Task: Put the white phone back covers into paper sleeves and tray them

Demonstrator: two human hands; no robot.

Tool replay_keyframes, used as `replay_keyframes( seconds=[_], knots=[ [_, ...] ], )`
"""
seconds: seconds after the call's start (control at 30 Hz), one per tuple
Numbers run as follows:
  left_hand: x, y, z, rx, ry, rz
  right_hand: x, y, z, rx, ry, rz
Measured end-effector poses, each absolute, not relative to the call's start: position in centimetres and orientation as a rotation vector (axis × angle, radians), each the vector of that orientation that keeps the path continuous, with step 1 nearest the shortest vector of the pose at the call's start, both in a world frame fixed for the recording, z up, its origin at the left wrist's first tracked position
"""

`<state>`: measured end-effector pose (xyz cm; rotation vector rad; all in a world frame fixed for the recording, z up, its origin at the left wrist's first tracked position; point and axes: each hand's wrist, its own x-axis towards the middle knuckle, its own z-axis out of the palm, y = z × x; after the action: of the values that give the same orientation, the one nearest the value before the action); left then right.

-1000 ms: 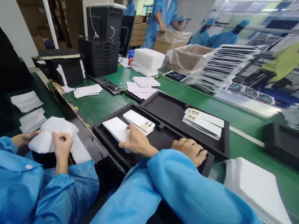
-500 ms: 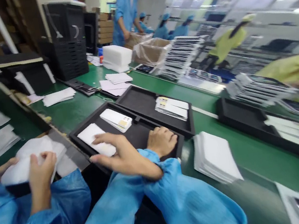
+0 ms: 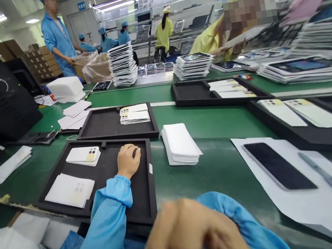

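Note:
My left hand (image 3: 128,160) rests palm down on the floor of a black tray (image 3: 123,193), its fingers loosely bent and a little apart, holding nothing that I can see. To its left in that tray lie a small fanned stack of white phone back panels (image 3: 78,156) with yellow corners and camera holes, and a white sheet-like stack (image 3: 65,190) with faint circles showing through. My right hand (image 3: 194,238) is close to the camera, blurred by motion, with bent fingers. Whether it holds anything is hidden. A stack of white sleeves (image 3: 179,143) stands right of the tray.
Behind lies a second black tray (image 3: 102,124) with more panels. At right, a dark phone (image 3: 279,165) and a pen-like tool (image 3: 327,176) lie on white paper (image 3: 269,192). More trays (image 3: 310,134) line the bench. A person in yellow (image 3: 212,40) works opposite.
My right hand has pulled back from over the white stack at the tray's left toward the camera, uncrossing my arms. My left hand stays in the tray. The view has swung right.

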<state>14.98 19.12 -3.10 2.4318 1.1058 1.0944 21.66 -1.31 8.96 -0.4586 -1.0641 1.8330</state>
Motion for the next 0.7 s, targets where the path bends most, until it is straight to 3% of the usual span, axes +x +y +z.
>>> replay_keyframes(
  seconds=[0.17,0.43,0.7],
  knots=[
    [15.6,18.5,-2.6,2.452,0.958,1.164,25.2,1.5,5.3,-0.836,-1.659,1.242],
    [18.6,19.4,1.3,2.405,0.942,0.943,27.1,1.6,-2.5,-1.355,-1.715,0.919],
    [22.6,31.3,5.0,1.670,1.533,0.753,26.6,1.2,-4.8,-1.474,-1.947,0.585]
  ],
)
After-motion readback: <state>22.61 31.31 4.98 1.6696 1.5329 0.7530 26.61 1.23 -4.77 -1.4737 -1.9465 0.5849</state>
